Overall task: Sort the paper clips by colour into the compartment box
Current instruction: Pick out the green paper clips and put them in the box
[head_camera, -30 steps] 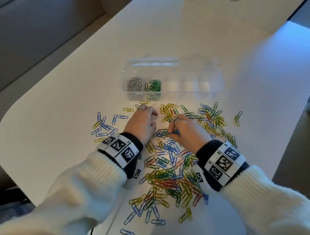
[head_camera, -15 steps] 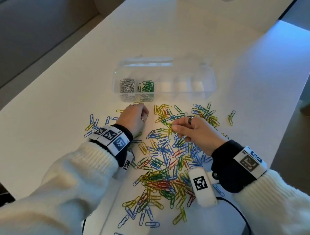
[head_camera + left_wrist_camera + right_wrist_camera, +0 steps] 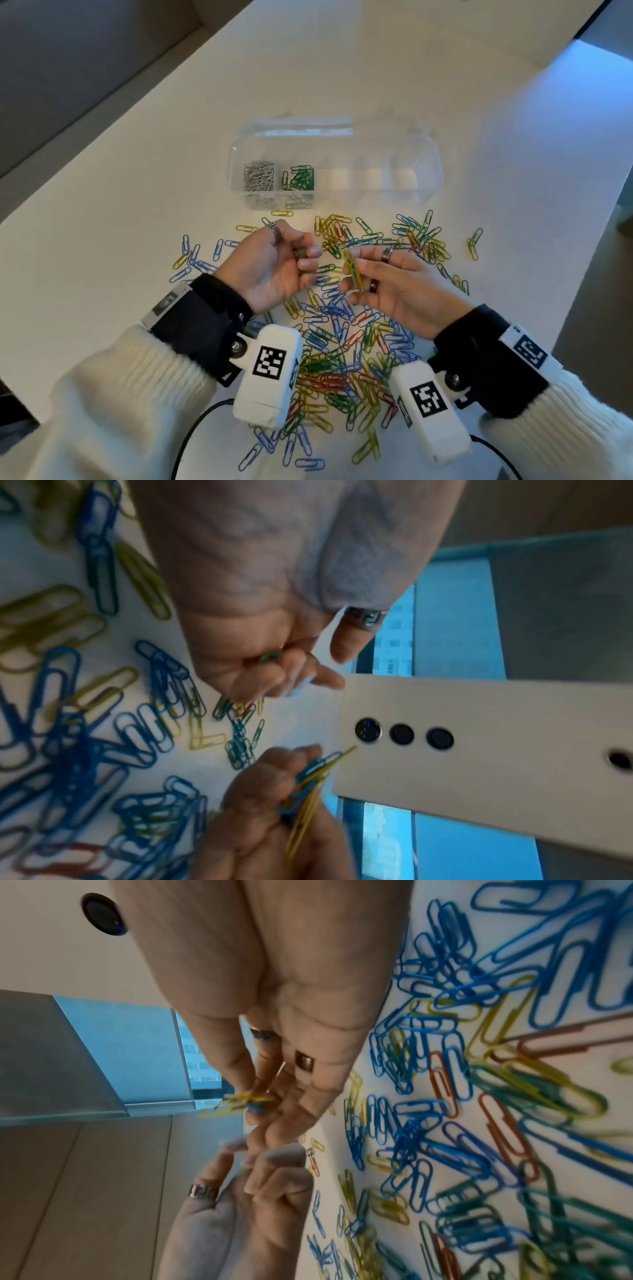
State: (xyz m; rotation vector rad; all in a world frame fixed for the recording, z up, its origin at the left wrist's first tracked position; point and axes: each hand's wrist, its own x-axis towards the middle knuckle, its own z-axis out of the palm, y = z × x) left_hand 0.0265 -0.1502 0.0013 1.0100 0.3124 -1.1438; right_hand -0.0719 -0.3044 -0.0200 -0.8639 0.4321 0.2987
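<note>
A white table [image 3: 342,68] carries the clip pile [image 3: 342,342]. The right hand [image 3: 394,291] pinches a yellow-blue bunch [image 3: 352,270], raised for separating; at 9 o'clock, the curled left hand [image 3: 274,263] apparently holds a green clip [image 3: 270,657].

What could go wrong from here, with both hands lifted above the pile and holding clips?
1. The right hand pinches a mixed bunch of yellow and blue clips; dropped together, they would spoil a compartment of the box.
2. The left hand curls round a green clip, hardly visible; it might slip back into the pile.
</note>
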